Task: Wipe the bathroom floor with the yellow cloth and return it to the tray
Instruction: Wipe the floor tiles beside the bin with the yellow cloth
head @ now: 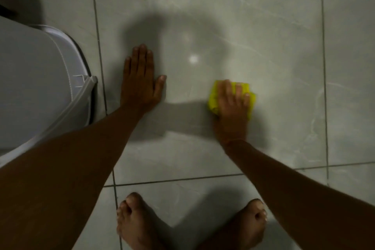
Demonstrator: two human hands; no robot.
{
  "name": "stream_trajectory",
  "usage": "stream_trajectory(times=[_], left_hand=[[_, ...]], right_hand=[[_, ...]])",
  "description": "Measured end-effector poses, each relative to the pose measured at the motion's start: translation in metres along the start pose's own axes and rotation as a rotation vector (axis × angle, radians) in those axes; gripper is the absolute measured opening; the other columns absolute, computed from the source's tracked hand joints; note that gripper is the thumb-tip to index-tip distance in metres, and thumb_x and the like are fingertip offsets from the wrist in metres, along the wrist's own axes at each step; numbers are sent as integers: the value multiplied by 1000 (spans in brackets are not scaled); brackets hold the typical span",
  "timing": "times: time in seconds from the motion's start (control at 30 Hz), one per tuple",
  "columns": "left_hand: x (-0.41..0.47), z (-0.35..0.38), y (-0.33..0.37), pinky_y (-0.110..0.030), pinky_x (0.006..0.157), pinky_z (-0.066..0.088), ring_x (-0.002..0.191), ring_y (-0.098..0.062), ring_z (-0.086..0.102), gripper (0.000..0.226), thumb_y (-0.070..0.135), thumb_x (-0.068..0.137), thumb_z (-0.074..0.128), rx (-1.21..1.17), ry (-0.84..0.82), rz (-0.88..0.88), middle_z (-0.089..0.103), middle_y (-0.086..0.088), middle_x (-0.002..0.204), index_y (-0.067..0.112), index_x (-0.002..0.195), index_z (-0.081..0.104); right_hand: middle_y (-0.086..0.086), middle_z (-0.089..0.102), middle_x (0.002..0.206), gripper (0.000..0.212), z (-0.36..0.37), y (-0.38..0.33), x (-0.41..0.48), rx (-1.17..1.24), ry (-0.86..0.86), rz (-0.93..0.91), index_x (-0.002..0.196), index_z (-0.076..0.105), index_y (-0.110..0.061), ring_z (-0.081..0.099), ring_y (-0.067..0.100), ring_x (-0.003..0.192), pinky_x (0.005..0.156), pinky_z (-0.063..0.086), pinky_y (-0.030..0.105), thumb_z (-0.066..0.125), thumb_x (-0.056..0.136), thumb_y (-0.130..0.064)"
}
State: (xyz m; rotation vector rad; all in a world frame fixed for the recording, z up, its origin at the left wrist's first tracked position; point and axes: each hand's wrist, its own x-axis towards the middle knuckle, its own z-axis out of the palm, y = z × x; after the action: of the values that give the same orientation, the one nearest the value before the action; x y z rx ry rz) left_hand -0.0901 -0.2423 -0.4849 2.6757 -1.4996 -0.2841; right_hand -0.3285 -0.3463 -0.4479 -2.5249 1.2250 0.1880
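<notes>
A bunched yellow cloth (213, 97) lies on the grey floor tile (263, 36), right of centre. My right hand (233, 103) presses down on top of it with fingers spread over the fabric, so only its left and far edges show. My left hand (140, 81) rests flat on the tile to the left, palm down, fingers together and thumb out, holding nothing. No tray is in view.
A white toilet with its lid down (34, 87) fills the left side, close to my left forearm. My two bare feet (138, 223) stand at the bottom edge. Dark grout lines (324, 87) cross the glossy tiles, which extend ahead and right.
</notes>
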Motion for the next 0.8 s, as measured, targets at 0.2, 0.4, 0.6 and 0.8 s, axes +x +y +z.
stream_trajectory(times=[0.2, 0.4, 0.6, 0.8], left_hand=[[0, -5, 3, -51, 129, 11, 159, -37, 11, 76, 49, 102, 31, 28, -6, -30, 13, -21, 170, 2, 161, 16], [-1, 1, 1, -50, 130, 9, 159, -36, 9, 76, 49, 102, 29, 24, 14, -7, 12, -20, 170, 3, 161, 15], [-2, 5, -1, -50, 129, 9, 159, -35, 12, 75, 49, 102, 32, 21, 50, -16, 15, -20, 170, 3, 160, 19], [-1, 8, -5, -49, 129, 11, 158, -35, 14, 74, 50, 102, 30, 36, 79, 1, 18, -19, 169, 4, 160, 20]], right_hand=[[3, 44, 151, 79, 8, 15, -51, -154, -140, -583, 146, 39, -25, 33, 36, 143, 118, 21, 58, 61, 72, -8], [10, 32, 158, 71, 5, -11, -10, -31, -50, -80, 148, 33, -24, 20, 45, 145, 116, 14, 65, 53, 81, -17], [11, 41, 153, 65, -17, 53, -52, -98, -212, -372, 146, 39, -24, 28, 45, 142, 111, 28, 66, 34, 81, -14], [11, 27, 159, 61, -5, -11, 47, 3, 5, -19, 150, 30, -21, 18, 42, 146, 117, 11, 60, 49, 92, -24]])
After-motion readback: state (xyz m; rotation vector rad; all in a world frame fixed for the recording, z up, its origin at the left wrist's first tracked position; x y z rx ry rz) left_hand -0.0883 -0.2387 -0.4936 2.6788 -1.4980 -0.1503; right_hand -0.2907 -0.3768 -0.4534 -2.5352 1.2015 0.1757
